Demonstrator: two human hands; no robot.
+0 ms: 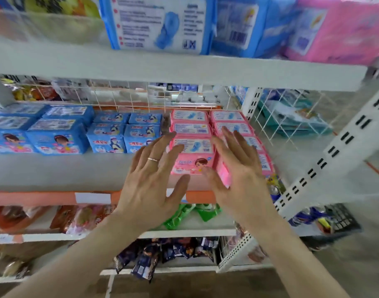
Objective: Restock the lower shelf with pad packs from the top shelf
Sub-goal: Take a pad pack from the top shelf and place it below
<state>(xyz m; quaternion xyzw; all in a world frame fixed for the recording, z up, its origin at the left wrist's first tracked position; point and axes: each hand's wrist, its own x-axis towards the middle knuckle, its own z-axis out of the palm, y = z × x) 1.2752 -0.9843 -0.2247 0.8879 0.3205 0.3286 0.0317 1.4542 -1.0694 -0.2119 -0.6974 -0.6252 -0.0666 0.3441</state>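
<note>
1. White metal shop shelving is filling the view; the lower shelf [55, 168], fronted by an orange price strip [44, 197], is sitting under the top shelf [162, 69].
2. The left hand [154, 175] is hovering wide open with its fingers spread, just left of the pink pad packs [192, 145], holding nothing; a ring [153, 159] is showing on one finger.
3. The right hand [238, 168] is lying open, fingers straight, over the front pack of the right-hand pink column; whether it is pressing down cannot be told.
4. Blue pad packs [59, 140] are standing in rows on the lower shelf's left part.
5. A large blue pad pack [158, 24] and a large pink pack [339, 31] are waiting on the top shelf.
6. A wire grid [119, 95] is backing the lower shelf, and a slotted upright [335, 147] is rising at the right.
7. Green packets [184, 214] are lying on the shelf below.
</note>
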